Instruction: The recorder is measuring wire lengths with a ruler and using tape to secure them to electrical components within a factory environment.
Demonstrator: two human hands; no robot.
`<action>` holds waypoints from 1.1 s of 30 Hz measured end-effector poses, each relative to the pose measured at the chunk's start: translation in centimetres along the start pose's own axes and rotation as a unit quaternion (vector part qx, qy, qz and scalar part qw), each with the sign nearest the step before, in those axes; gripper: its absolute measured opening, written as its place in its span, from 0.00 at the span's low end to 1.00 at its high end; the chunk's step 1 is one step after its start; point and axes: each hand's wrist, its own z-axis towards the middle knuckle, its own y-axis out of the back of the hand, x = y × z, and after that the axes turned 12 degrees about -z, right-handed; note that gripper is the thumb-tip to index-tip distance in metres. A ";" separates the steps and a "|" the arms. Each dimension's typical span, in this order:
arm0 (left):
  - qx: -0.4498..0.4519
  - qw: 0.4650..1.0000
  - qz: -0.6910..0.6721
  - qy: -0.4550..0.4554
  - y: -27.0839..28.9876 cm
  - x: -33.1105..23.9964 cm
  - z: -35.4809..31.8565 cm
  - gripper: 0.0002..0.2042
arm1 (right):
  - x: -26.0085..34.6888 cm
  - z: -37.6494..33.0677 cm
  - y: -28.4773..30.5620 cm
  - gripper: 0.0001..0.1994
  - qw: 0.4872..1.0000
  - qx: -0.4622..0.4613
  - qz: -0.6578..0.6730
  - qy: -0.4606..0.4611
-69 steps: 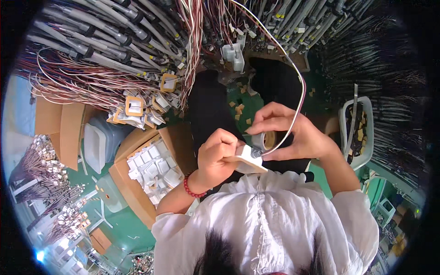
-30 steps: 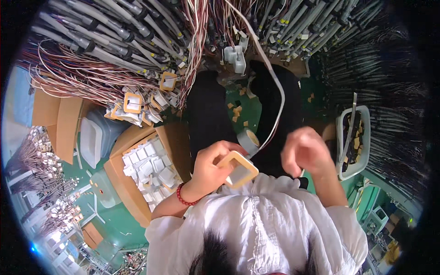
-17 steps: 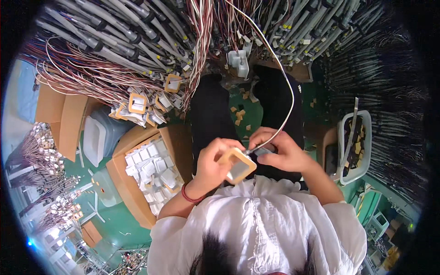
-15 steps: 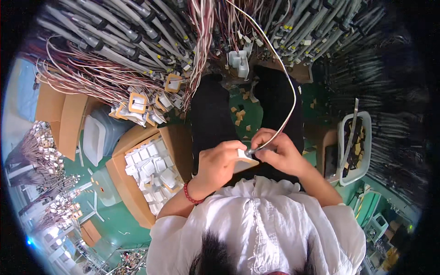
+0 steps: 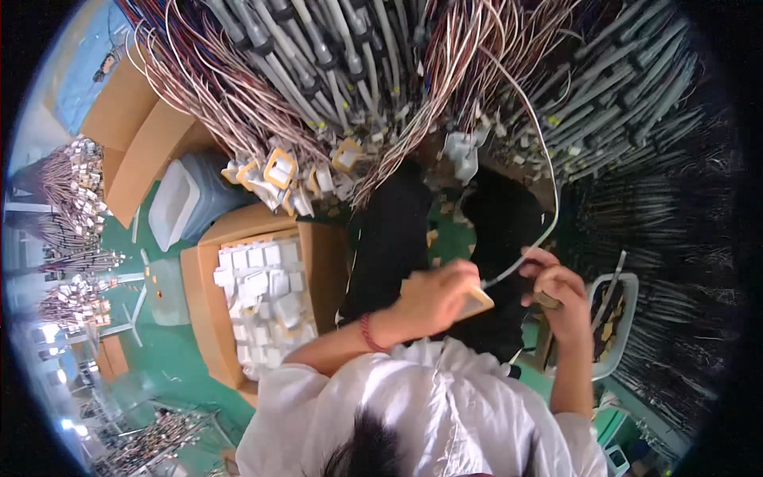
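My left hand [image 5: 433,302], closed, grips a small white square housing with a tan rim [image 5: 478,303] above my lap. A white cable [image 5: 553,179] runs from the housing, curves up to the right and joins the hanging wire bundle. Beside the cable, to the right of the housing, my right hand [image 5: 563,296] has its fingers curled in. Something small and brownish may sit at those fingertips, but I cannot make it out.
An open cardboard box [image 5: 203,318] of white square pieces stands at left. Behind it are a translucent bin [image 5: 176,205] and hanging wires [image 5: 211,99] ending in tan-rimmed housings. Grey cable bundles [image 5: 612,87] line the back. At right is a white tub [image 5: 628,314] with tan scraps.
My right hand has moved right, away from the housing. My left hand still holds the housing, which has turned. The view has shifted, so the surroundings sit further right.
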 end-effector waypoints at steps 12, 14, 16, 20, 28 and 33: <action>-0.299 0.943 0.144 -0.012 11.9 5.2 8.8 0.24 | -4.6 3.0 4.2 0.02 0.761 -0.320 -0.512 0.235; -0.278 0.951 0.133 -0.039 11.6 5.9 11.8 0.33 | -4.8 3.2 2.2 0.02 0.783 -0.348 -0.439 0.272; -0.197 0.970 0.139 0.017 10.6 6.6 14.2 0.31 | -6.3 3.0 0.4 0.06 0.907 -0.184 -0.321 0.203; -0.135 0.985 -0.046 0.092 10.6 9.0 13.7 0.13 | -4.8 6.7 -4.6 0.05 0.969 -0.048 -0.144 0.194; -0.095 0.941 -0.276 0.170 10.3 2.8 8.0 0.10 | 2.7 14.6 -12.1 0.05 0.963 -0.035 -0.013 0.269; -0.129 0.944 -0.269 0.142 10.3 3.7 8.2 0.11 | 0.9 15.1 -12.4 0.05 0.977 -0.011 -0.004 0.215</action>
